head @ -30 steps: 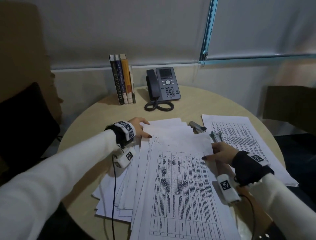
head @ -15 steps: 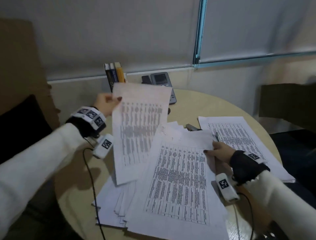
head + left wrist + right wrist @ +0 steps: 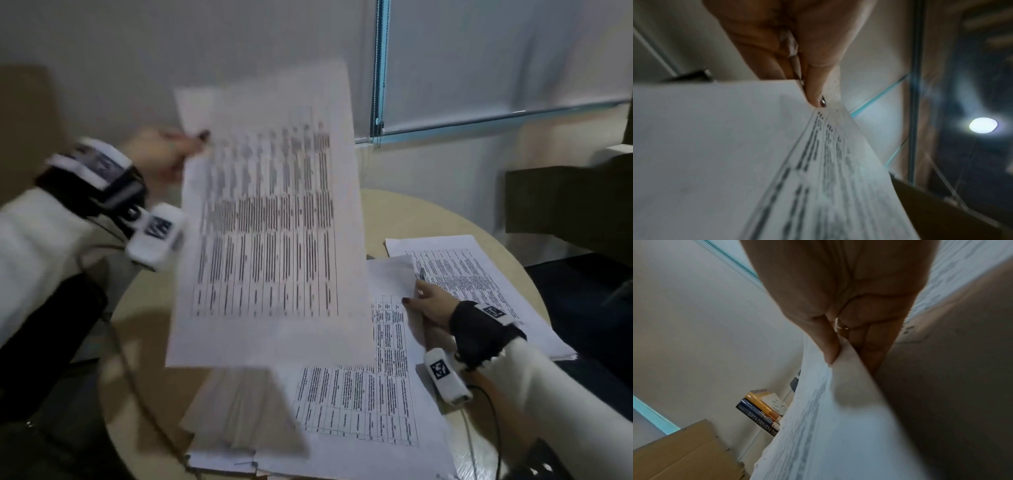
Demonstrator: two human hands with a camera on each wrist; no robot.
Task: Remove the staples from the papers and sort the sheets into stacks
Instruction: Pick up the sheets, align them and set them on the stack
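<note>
The left hand [image 3: 797, 40] pinches a printed sheet [image 3: 756, 162] at its corner — grip apparently thumb-over-fingers (text blurred).

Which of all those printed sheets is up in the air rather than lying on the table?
The sheet pinched at its top corner by the left hand. It hangs lifted; the other papers lie on the table.
</note>
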